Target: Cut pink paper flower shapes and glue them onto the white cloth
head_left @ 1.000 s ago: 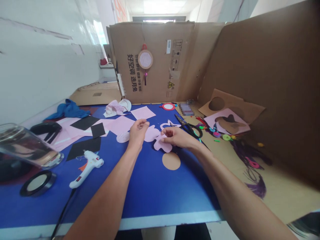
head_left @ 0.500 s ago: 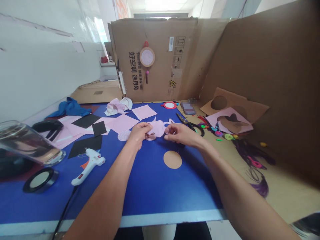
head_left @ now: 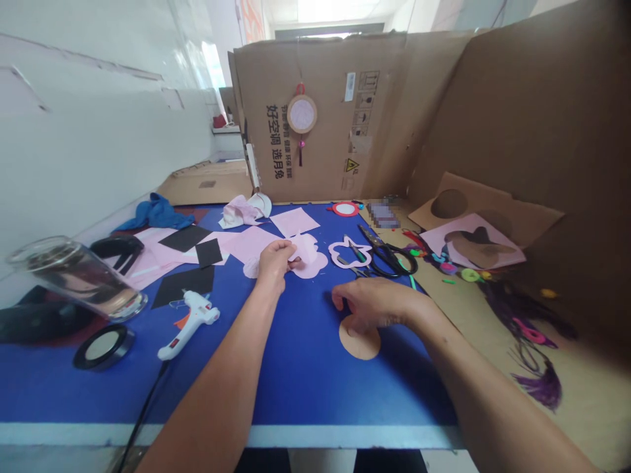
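My left hand [head_left: 277, 261] pinches a pale pink paper cutout [head_left: 311, 257] with a wavy, scalloped edge, just above the blue tabletop. My right hand [head_left: 372, 301] is curled over a round brown cardboard disc [head_left: 363, 347], thumb on its upper surface; the fingers behind are partly hidden. Beyond that hand lies a pink flower-shaped paper ring [head_left: 340, 263], overlapping a slim dark tool. Black-handled scissors [head_left: 394, 258] rest beside the ring. A pale round piece [head_left: 251, 266] shows partly behind my left hand.
A white glue gun [head_left: 190, 322], a roll of black tape [head_left: 104, 347] and a glass of water [head_left: 93, 279] occupy the left. Pink sheets [head_left: 252, 243] and black squares [head_left: 183, 286] lie behind. Tassels [head_left: 539, 387] and cut cardboard [head_left: 493, 197] are at right.
My right hand has let go of the pink paper and come nearer, onto the cardboard disc, which has shifted towards me. The flower-shaped ring now lies by the scissors. My view has turned slightly left.
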A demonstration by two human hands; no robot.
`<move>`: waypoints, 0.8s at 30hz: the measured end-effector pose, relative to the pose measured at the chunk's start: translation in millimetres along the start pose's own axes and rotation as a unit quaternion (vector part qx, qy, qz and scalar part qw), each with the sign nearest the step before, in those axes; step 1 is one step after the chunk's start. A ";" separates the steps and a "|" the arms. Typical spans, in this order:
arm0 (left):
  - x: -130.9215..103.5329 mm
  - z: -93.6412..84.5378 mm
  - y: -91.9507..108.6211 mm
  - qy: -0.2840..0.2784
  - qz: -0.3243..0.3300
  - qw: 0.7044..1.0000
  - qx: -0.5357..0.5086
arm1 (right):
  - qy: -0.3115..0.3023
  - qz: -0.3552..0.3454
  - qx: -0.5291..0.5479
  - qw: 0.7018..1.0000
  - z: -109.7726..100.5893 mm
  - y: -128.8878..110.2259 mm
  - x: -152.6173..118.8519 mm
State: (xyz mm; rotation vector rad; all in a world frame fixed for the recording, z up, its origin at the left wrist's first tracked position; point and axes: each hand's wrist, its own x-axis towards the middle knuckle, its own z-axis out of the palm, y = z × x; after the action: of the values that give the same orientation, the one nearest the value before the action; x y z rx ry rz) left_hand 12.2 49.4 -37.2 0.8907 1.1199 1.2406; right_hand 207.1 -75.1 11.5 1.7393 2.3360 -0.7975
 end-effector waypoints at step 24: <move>-35.7 24.7 3.0 -0.114 -0.033 0.993 0.003 | 0.311 0.004 0.569 0.761 6.3 40.9 46.4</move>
State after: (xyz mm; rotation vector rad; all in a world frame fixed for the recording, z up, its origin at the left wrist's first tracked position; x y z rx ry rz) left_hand 36.2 16.1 -22.7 0.9664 0.9635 1.0518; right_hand 228.0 -30.2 -26.1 2.7630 2.2521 -2.2855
